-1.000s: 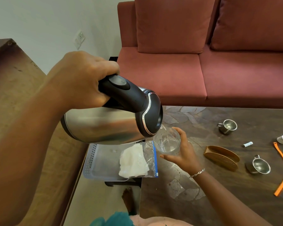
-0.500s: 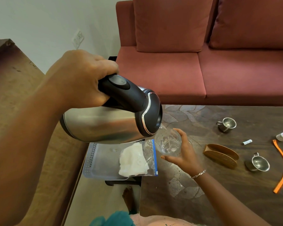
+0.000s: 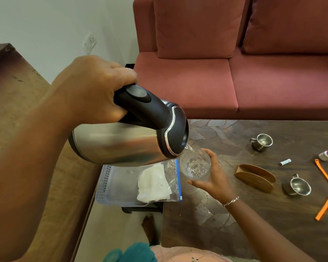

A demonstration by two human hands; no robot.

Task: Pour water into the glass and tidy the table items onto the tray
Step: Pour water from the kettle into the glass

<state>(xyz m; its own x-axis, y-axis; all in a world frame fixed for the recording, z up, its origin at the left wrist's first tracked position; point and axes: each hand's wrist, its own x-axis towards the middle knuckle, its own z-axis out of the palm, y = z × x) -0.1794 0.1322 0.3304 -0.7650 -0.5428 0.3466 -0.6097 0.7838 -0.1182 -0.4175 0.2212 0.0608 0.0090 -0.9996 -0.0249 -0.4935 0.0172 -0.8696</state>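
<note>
so that nothing spills, the left hand [image 3: 95,89] grips the tipped kettle [image 3: 121,146] while the right hand [image 3: 214,178] clasps the glass [image 3: 195,164] under its spout, at four o'clock.

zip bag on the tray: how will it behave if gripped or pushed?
The zip bag is probably floppy: thin, creased clear film around a soft white wad. It looks light for its size. Smooth film on the smooth plastic tray may slide under a push rather than tip.
</note>
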